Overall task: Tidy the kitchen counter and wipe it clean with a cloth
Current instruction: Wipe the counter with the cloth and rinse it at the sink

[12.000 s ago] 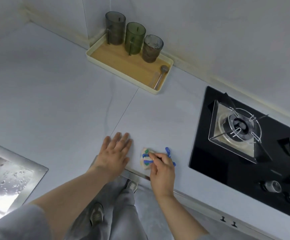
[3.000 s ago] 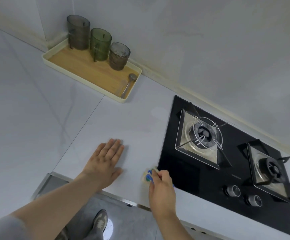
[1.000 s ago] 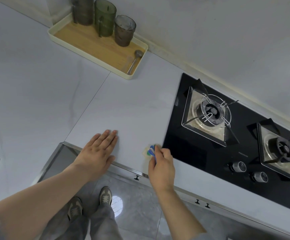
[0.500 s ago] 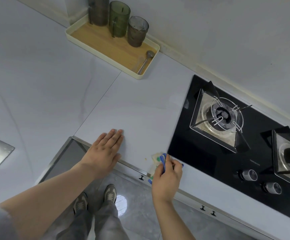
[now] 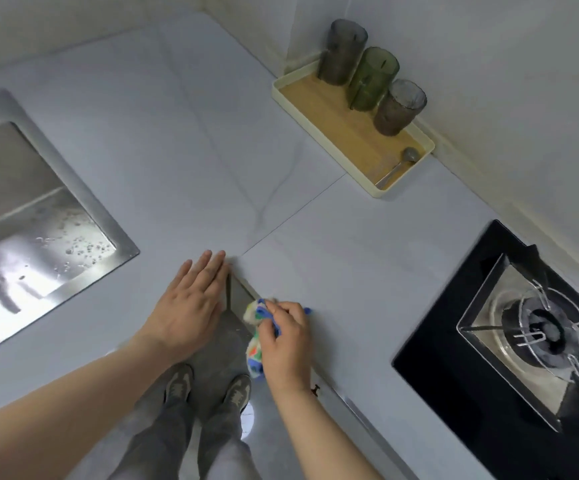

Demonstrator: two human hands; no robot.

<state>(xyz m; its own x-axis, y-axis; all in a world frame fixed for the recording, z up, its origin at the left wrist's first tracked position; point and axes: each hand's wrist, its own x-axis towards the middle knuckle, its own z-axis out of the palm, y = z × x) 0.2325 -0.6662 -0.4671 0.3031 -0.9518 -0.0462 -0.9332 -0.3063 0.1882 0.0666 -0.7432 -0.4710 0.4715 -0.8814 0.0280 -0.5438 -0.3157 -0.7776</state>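
The right hand (image 5: 286, 344) clutched a bunched multicoloured cloth (image 5: 255, 356) at the pale grey desk's (image 5: 315, 237) inner corner. The left hand (image 5: 185, 310) lay flat. Overlapping strokes seemed advisable.

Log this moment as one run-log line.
stage: wiping edge of counter | right hand grip: holds cloth at counter's inner corner | left hand grip: none, palm flat on counter | tray: three cups, spoon

Pale grey walls (image 5: 488, 64) rise above a glossy grey floor (image 5: 218, 351).
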